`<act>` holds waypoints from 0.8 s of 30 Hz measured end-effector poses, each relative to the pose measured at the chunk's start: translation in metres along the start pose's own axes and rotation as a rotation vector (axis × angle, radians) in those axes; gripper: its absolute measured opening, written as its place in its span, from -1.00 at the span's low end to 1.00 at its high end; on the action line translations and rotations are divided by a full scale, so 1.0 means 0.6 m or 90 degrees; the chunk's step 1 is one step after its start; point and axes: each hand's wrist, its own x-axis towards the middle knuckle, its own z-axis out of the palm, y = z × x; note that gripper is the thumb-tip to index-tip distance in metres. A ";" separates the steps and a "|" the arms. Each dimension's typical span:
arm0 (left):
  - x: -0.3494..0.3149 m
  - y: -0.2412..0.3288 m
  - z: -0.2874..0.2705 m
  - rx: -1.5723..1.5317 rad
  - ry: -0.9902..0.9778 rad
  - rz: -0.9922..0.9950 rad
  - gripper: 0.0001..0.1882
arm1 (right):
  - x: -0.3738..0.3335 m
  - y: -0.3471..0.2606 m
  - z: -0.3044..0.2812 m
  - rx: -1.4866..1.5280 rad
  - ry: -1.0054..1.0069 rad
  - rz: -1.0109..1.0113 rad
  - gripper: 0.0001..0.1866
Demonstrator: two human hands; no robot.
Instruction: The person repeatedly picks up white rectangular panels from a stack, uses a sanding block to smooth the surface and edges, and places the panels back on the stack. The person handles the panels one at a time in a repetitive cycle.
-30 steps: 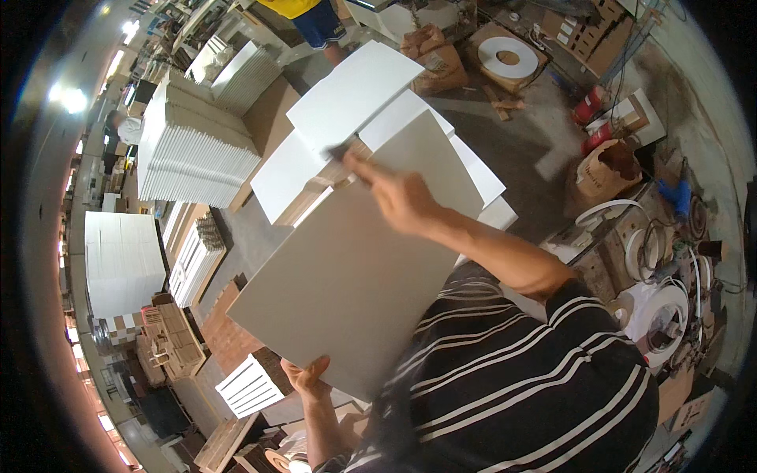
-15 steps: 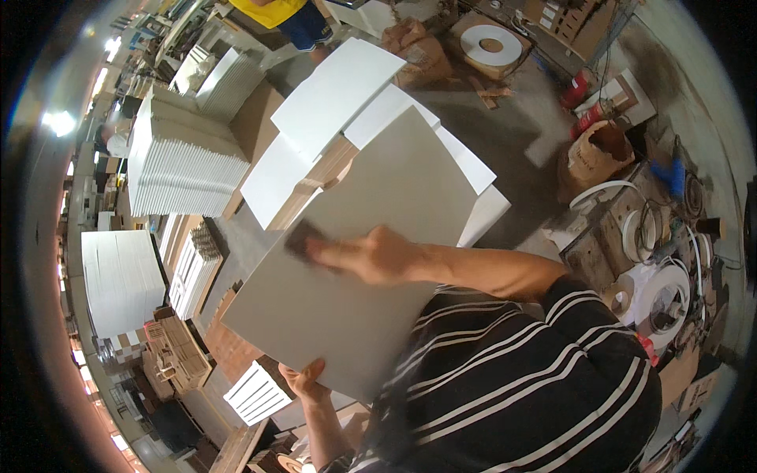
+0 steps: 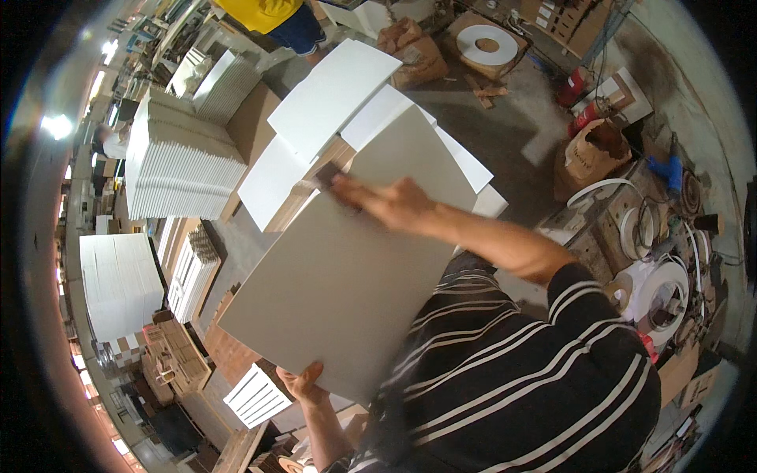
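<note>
A flat grey-beige panel [image 3: 339,276] lies tilted in front of me. At its lower left corner my left hand [image 3: 306,384] grips the edge, thumb on the top face and the fingers mostly hidden below. My right hand [image 3: 398,205] is closed on a small dark brown block [image 3: 327,175], its kind blurred by motion. That block sits at the panel's far left edge, beside a notch there. Under and beyond the panel are white boards [image 3: 331,94] and a brown wood-coloured piece [image 3: 303,193].
Stacks of white panels [image 3: 185,169] stand at the left. A person in a yellow shirt [image 3: 260,12] is at the top. On the right are a paper sack [image 3: 595,154], red cylinders [image 3: 576,85] and rolls of white edging [image 3: 666,292]. Another white roll [image 3: 486,45] lies farther back.
My right hand has slid the dark block away from me, up the panel to its far left edge. My left hand stays at the same corner.
</note>
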 end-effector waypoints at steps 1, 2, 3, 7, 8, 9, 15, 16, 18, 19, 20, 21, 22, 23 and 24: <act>-0.001 0.000 -0.002 0.026 0.031 -0.018 -0.73 | -0.007 0.044 -0.011 -0.097 -0.069 0.013 -0.41; -0.004 0.000 -0.003 0.033 0.050 -0.028 -0.73 | -0.007 0.084 -0.023 -0.056 -0.130 0.148 -0.38; -0.005 -0.002 -0.004 0.041 0.068 -0.044 -0.73 | -0.006 0.105 -0.034 -0.045 -0.278 0.338 -0.36; -0.004 -0.005 -0.005 0.028 0.024 -0.019 -0.76 | 0.007 0.062 -0.046 0.019 -0.147 0.211 -0.49; -0.001 -0.005 -0.006 0.034 0.023 -0.016 -0.77 | 0.013 0.029 -0.033 0.050 -0.084 0.092 -0.51; 0.003 -0.004 -0.007 0.036 -0.010 -0.006 -0.78 | 0.022 0.020 -0.029 0.114 -0.047 -0.058 -0.54; 0.003 -0.002 -0.015 0.082 0.054 -0.011 -0.84 | -0.045 0.217 -0.054 -0.084 -0.311 0.371 -0.62; 0.001 -0.003 -0.017 0.072 0.044 -0.009 -0.84 | -0.087 0.261 -0.072 -0.098 -0.272 0.455 -0.63; 0.004 -0.007 -0.023 0.069 0.020 -0.007 -0.82 | -0.150 0.299 -0.051 -0.073 -0.082 0.592 -0.66; 0.002 -0.010 -0.024 0.058 0.060 -0.017 -0.79 | -0.180 0.300 -0.037 -0.028 -0.088 0.593 -0.67; 0.002 -0.011 -0.025 0.047 0.090 -0.022 -0.76 | -0.202 0.292 -0.017 0.013 -0.088 0.613 -0.67; 0.006 -0.011 -0.028 0.018 0.086 -0.020 -0.72 | -0.224 0.278 0.002 0.127 -0.043 0.657 -0.67; 0.011 -0.012 -0.030 0.026 0.105 -0.028 -0.74 | -0.239 0.270 0.014 0.137 -0.001 0.733 -0.66; 0.012 -0.012 -0.032 0.015 0.100 -0.030 -0.75 | -0.249 0.265 0.024 0.187 0.103 0.747 -0.64; 0.013 -0.010 -0.036 0.018 0.123 -0.052 -0.77 | -0.256 0.259 0.030 0.216 0.161 0.780 -0.65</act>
